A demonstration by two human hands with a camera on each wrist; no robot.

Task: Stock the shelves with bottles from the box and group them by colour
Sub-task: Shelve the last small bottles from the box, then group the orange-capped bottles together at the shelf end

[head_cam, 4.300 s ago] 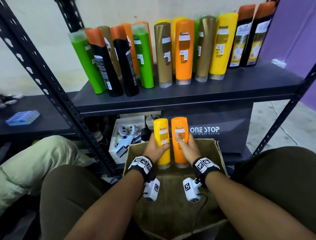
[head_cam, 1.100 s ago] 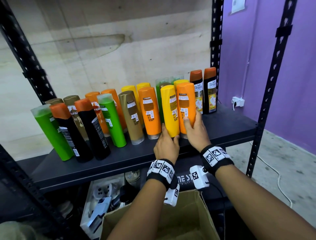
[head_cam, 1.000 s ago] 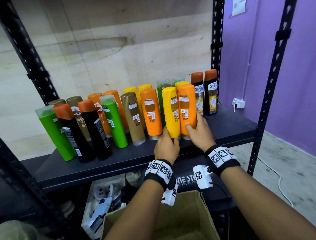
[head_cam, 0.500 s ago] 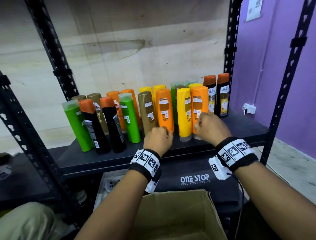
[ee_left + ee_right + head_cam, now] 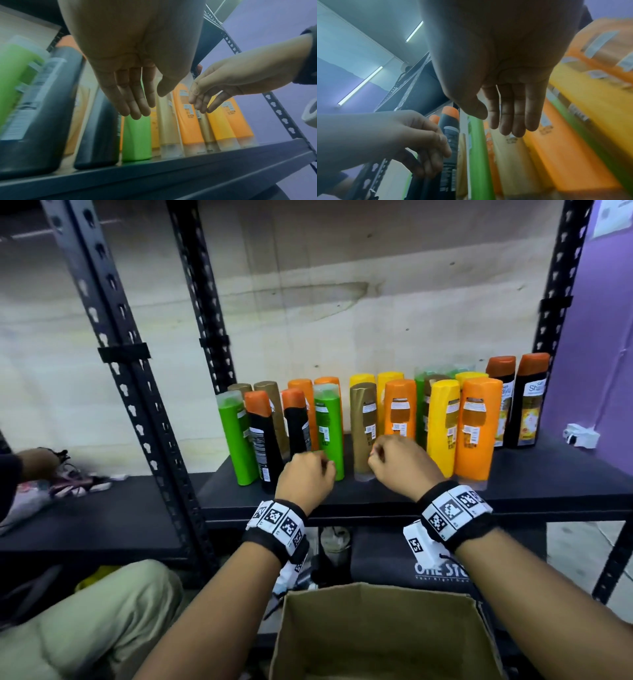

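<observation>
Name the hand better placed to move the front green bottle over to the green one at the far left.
Left. The left hand hangs open directly before the front green bottle, nearer the far-left green bottle; the right hand sits before the gold bottle.

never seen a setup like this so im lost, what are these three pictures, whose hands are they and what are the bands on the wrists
No machine here: a person stocks a shelf with bare hands. The wide picture comes from a camera on their head. It shows the left hand and right hand in front of a dark shelf of upright bottles: green, black with orange caps, gold, orange and yellow, not fully sorted by colour. The patterned wristbands carry small cameras, which took the other two pictures, looking along each palm at the fingers. Those show both hands with fingers relaxed and holding nothing. Below stands the cardboard box; the visible part shows no bottles.
</observation>
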